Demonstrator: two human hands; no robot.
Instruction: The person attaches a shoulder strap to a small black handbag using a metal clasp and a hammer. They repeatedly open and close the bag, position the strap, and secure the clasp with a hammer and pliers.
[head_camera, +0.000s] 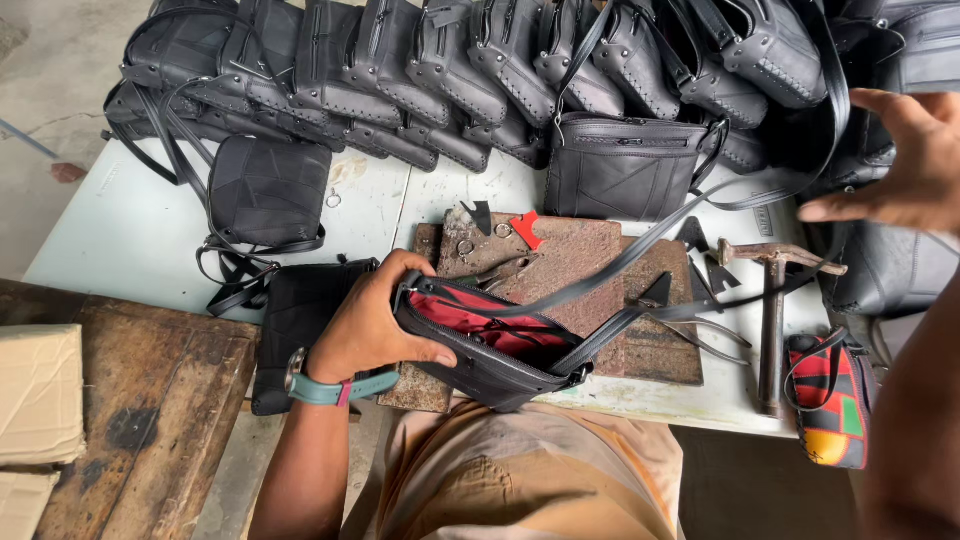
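view from the head camera, looking down on a pale worktable (130, 235). the left hand (375, 325), with a teal wristwatch (325, 388) on its wrist, is closed around the rim of an open black leather bag (490, 365), thumb pressed on the near edge and fingers curled over the far edge, so that the red lining (470, 318) shows; the bag sits at the near edge of the table, partly over a rusty metal plate (590, 270). the bag's long black strap (660, 225) runs from the bag's right end diagonally up across the plate toward the upper right. the right hand (905, 165) is raised at the right edge of the view with fingers spread and loosely extended beside that strap; whether it actually touches or pinches the strap cannot be told. a rusty hammer (772, 320) lies to the right of the plate, and a multicoloured patchwork bag (835, 405) lies just right of the hammer's handle. small black leather offcuts (705, 262), metal rings and a red scrap (526, 228) lie on and about the plate. a row of finished black bags (450, 70) leans along the far edge of the table, with one upright black bag (622, 165) just behind the plate. a dark wooden bench (130, 420) with cardboard boxes (38, 395) stands at lower left.
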